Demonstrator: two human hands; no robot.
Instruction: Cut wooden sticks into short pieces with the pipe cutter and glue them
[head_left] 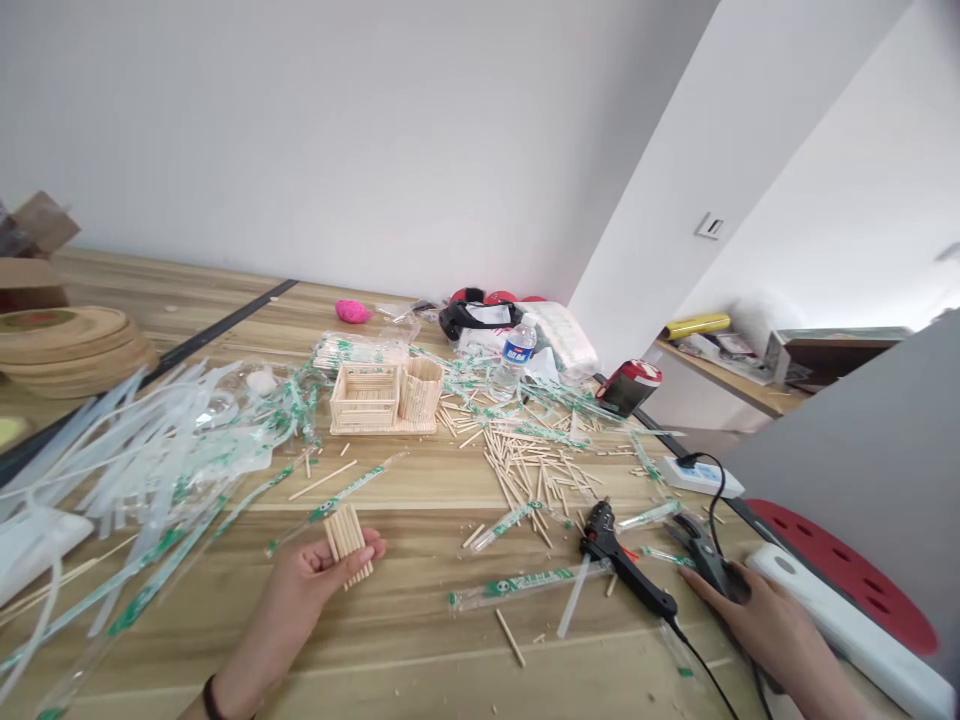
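My left hand (319, 575) pinches a small panel of short wooden sticks (345, 538) laid side by side, raised above the table. On the right, my right hand (769, 620) is closed around the dark handles of a pair of pliers (703, 548); the palm hides part of them. Just left of the pliers lies a black hot glue gun (628, 568) with a translucent glue stick (574, 598) beside it. Behind my left hand stands a stick-built holder (366, 398) with a square box and a round cup on one base.
Loose wooden sticks (529, 465) are scattered mid-table, with green-printed plastic wrappers (517, 585) around them. Translucent glue sticks (142, 460) pile up at left. A water bottle (517, 355) stands at the back. A power strip (701, 475) and a long white object (847, 625) lie at right.
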